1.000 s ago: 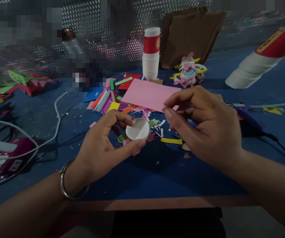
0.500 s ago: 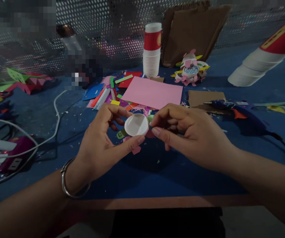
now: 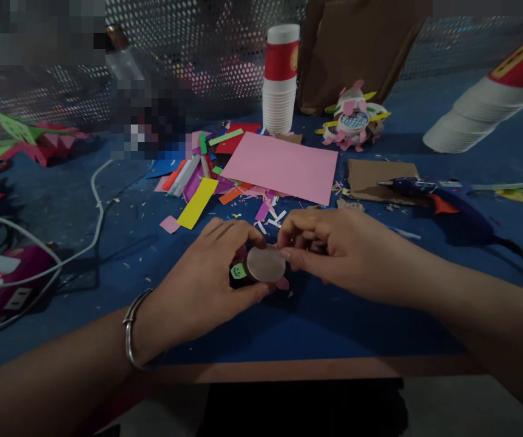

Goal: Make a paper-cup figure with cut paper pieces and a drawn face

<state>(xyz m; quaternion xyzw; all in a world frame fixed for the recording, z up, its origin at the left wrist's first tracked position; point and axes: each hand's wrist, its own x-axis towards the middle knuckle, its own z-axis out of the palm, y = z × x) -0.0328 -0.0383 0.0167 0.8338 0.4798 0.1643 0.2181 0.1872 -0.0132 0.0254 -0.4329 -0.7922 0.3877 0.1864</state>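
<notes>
A white paper cup bottom [image 3: 266, 264], cut short, sits between my two hands with its flat round face up. My left hand [image 3: 211, 279] grips it from the left, thumb at the near side and fingers behind. The fingertips of my right hand [image 3: 329, 249] are pinched together at its right edge; anything small between them is hidden. Just left of the cup bottom shows a green paper piece with a drawn smiley face [image 3: 238, 271]. A bit of pink paper [image 3: 283, 283] peeks out under its near right edge.
Pink sheet [image 3: 284, 167], yellow strip [image 3: 198, 204] and many paper scraps lie beyond my hands. A glue gun [image 3: 462, 212] rests at right by cardboard [image 3: 375, 179]. Paper cup stacks [image 3: 280, 79] and a decorated cup figure [image 3: 353, 118] stand behind. A white cable [image 3: 100, 212] runs left.
Both hands have lowered toward the table and the cup bottom has moved down and right. It is turned over: its hollow side showed before, its flat face now. The yellow strip is uncovered.
</notes>
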